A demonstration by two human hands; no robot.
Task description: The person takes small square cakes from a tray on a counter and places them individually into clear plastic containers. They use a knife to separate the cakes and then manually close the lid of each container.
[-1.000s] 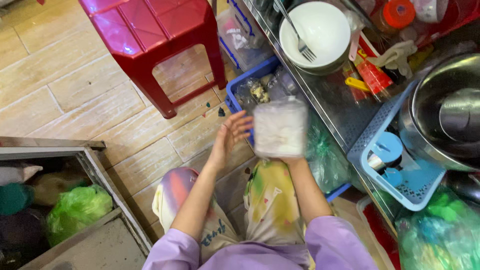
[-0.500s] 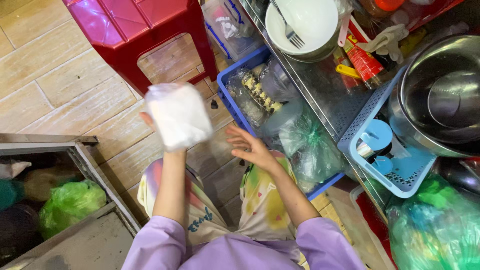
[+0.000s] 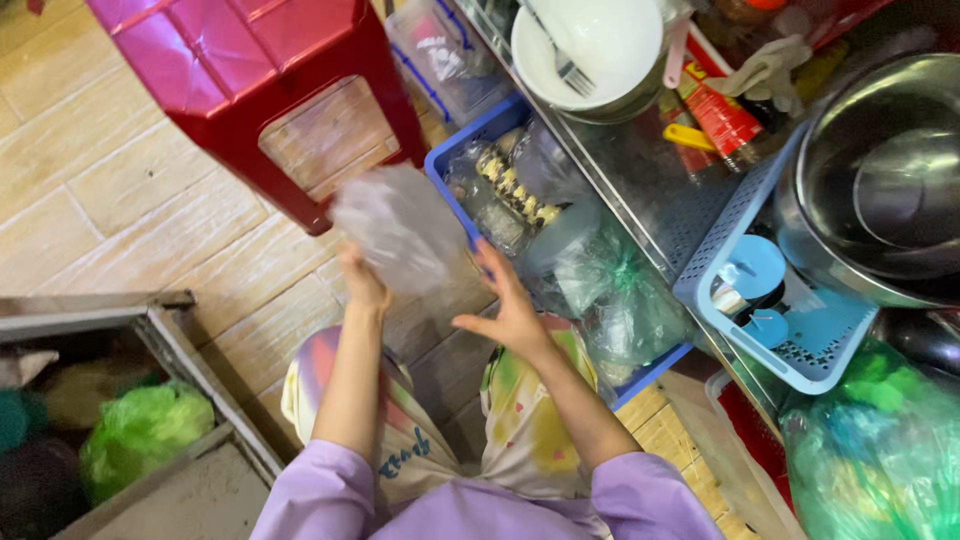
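Tiled floor by red stool [image 3: 250, 90], left hand [image 3: 365, 285] gripping blurred clear plastic bag [image 3: 400, 225], right hand [image 3: 510, 310] open, empty

The left hand [image 3: 362, 282] held up a clear plastic bag [image 3: 400, 228], blurred, just in front of the red plastic stool [image 3: 240, 80]. The right hand [image 3: 508, 310] was spread open beside the bag, its fingers near the bag's lower edge; whether they touched it could not be told. Right of the stool stood a blue crate [image 3: 470, 140] with clear bags in it, one wrapping a pale, dark-banded bundle [image 3: 515, 185]. Farther right of the stool, a metal shelf [image 3: 640, 190] carried a white bowl [image 3: 590, 40] with a fork [image 3: 565, 62], a light blue basket [image 3: 740, 300] and a steel pot [image 3: 880, 180]. Below the stool, toward the person, a green bag [image 3: 140, 430] lay in a metal-framed box [image 3: 150, 325].
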